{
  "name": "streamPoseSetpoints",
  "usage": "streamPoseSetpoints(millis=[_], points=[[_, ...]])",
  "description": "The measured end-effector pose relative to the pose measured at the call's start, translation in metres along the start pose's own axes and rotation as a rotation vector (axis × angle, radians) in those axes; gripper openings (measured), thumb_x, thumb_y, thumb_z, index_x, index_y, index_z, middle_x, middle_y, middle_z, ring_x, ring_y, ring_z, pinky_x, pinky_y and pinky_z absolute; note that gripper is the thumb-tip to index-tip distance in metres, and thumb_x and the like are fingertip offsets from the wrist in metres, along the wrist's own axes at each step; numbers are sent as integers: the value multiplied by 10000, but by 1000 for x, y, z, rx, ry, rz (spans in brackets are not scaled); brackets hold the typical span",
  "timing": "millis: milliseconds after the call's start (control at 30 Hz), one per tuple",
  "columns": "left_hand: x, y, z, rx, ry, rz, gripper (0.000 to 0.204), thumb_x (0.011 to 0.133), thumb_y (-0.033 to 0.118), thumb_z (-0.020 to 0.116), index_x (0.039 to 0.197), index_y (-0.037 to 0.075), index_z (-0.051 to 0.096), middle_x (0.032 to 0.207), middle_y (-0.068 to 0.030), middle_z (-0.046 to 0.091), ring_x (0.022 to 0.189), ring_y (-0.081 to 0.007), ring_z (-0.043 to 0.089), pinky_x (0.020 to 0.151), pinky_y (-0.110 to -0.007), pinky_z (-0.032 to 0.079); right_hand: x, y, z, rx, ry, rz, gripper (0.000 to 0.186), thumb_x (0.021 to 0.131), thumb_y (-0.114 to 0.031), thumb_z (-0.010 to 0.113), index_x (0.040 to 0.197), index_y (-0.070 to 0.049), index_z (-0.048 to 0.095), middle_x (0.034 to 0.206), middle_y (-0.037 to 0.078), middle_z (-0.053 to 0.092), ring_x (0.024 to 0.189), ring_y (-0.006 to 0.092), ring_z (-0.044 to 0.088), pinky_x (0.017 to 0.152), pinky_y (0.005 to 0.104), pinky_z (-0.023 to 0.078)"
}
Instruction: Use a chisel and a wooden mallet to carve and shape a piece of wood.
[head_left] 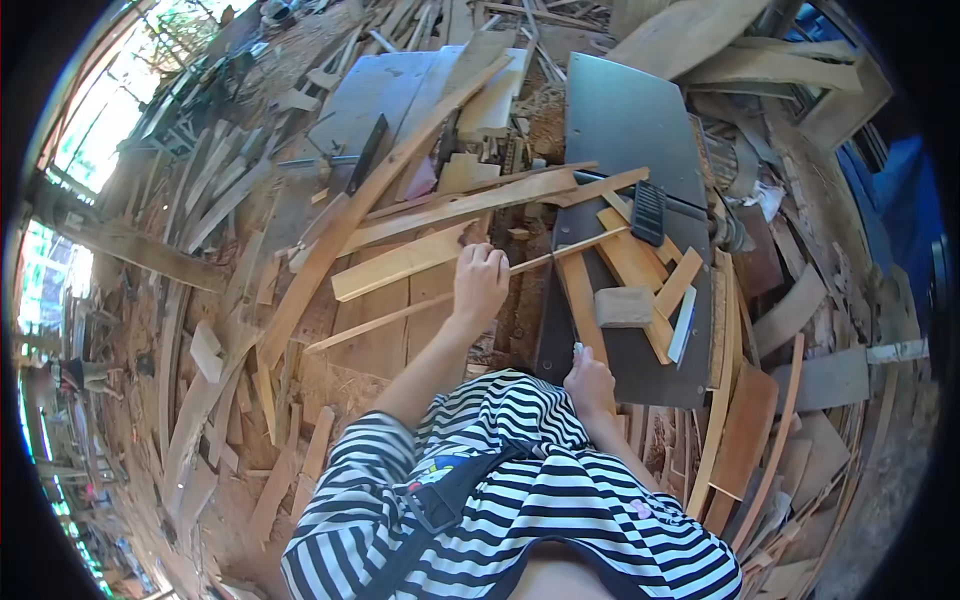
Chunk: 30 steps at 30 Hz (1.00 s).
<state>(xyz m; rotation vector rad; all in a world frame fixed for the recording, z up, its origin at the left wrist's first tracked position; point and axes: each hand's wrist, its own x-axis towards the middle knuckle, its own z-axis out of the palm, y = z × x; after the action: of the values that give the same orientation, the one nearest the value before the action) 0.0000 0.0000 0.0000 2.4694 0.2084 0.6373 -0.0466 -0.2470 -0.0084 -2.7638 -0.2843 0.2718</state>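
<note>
My left hand point(482, 285) is closed at a thin wooden strip point(400, 315), which passes beneath it and slants up to the right. Just beyond those fingers is the dark-marked end of a pale board point(400, 265). By the near edge of a dark metal tabletop point(625, 375), my right hand point(590, 382) is closed. A small light tip shows above its fingers; the rest of that thing is hidden. On the tabletop, a wooden block point(624, 307) sits among several short wood pieces point(630, 255), beside a black ribbed plastic piece point(650, 213).
A long plank point(345, 225) slants across the left worktable. The metal surface point(630, 120) continues at the back. Offcuts point(205, 350) litter the ground on the left. Boards point(745, 430) lean at the right, near a blue tarp point(895, 200).
</note>
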Motion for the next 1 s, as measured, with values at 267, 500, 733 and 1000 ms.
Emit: streamPoseSetpoints(millis=[267, 500, 733, 1000], points=[[-11, 2, 59, 343, -13, 140, 161, 914, 235, 552, 883, 79, 575, 788, -90, 593, 852, -268, 601, 985, -461, 388, 2, 4, -9, -20, -20, 22, 241, 963, -235, 445, 903, -31, 558, 736, 237, 652, 707, 423, 650, 624, 537, 500], [-12, -4, 63, 288, -75, 105, 125, 909, 204, 560, 905, 79, 568, 789, -81, 602, 765, -248, 626, 729, -382, 484, 9, -11, -39, -47, -79, 62, 241, 956, -213, 449, 911, -19, 584, 776, 246, 662, 748, 426, 656, 667, 533, 501], [-11, -4, 65, 267, -126, 81, 154, 912, 224, 562, 879, 75, 547, 772, -96, 612, 729, -274, 642, 627, -397, 512, -12, -8, -65, -117, -148, 70, 217, 925, -189, 489, 887, -10, 605, 771, 246, 663, 759, 423, 659, 687, 530, 504], [-10, -3, 63, 213, -124, 28, 178, 909, 236, 576, 862, 67, 548, 768, -107, 623, 720, -289, 651, 615, -402, 517, 6, -19, -77, -92, -120, 52, 221, 919, -183, 493, 888, 0, 613, 772, 258, 659, 758, 422, 660, 690, 536, 504]])
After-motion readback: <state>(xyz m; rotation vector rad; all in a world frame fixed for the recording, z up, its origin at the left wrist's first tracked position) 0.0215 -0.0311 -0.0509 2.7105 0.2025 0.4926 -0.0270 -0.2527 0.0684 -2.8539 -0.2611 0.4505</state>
